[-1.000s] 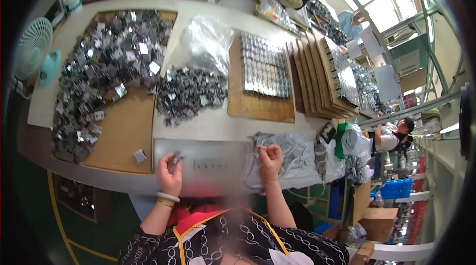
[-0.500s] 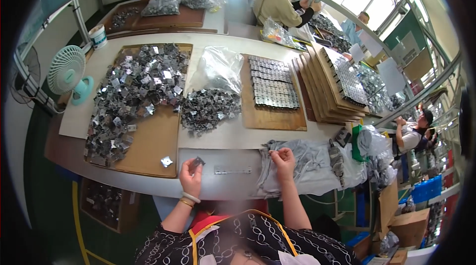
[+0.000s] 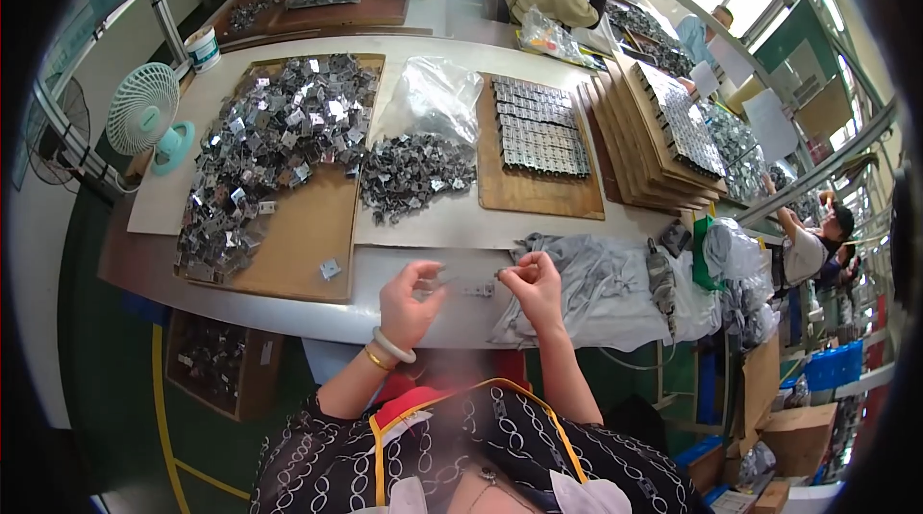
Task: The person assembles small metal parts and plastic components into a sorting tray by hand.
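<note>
My left hand is raised over the table's front edge with its fingers curled around a small metal part. My right hand pinches another small metal piece at its fingertips, a short way right of the left hand. Between them lies a small grey part on the white table. A heap of shiny metal clips covers a brown board at the left. A smaller dark pile of parts lies at the middle.
A board with rows of assembled parts sits at the right, beside a stack of similar boards. A clear plastic bag, crumpled grey cloth and a small fan are also here. Other people work at the tables beyond.
Both hands lifted off the table and came closer together, each now pinching a small part. The view shifted so the table appears lower.
</note>
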